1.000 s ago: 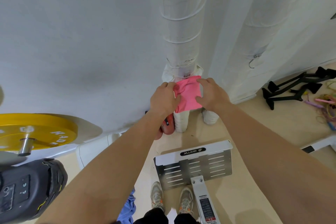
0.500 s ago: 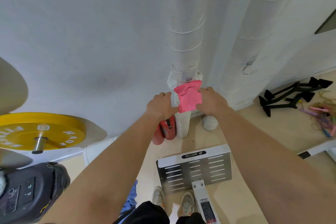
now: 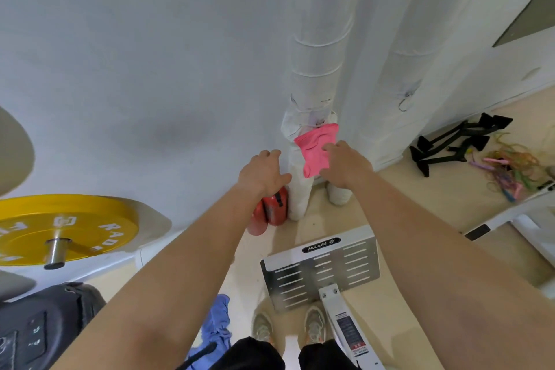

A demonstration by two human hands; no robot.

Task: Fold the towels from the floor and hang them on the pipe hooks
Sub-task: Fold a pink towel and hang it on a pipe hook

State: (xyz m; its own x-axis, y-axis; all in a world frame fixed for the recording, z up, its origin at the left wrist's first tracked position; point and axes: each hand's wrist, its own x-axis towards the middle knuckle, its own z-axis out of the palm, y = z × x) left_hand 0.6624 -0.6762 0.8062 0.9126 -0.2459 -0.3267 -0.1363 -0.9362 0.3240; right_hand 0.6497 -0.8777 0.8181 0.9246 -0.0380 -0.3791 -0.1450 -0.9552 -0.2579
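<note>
The pink towel (image 3: 315, 149) hung on the wrapped pipe (image 3: 321, 54), and we could not see what held it there. Our left hand (image 3: 264, 173) hovered just beside it, fingers spread, holding nothing. Our right hand (image 3: 345, 164) met the towel's right edge; whether it pinched or only touched, we could not tell. Our left forearm partly hid a blue towel (image 3: 217, 321) on the floor (image 3: 420, 204).

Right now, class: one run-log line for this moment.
left hand: open, beside pipe | right hand: touching pink towel on pipe | blue towel: on floor
</note>
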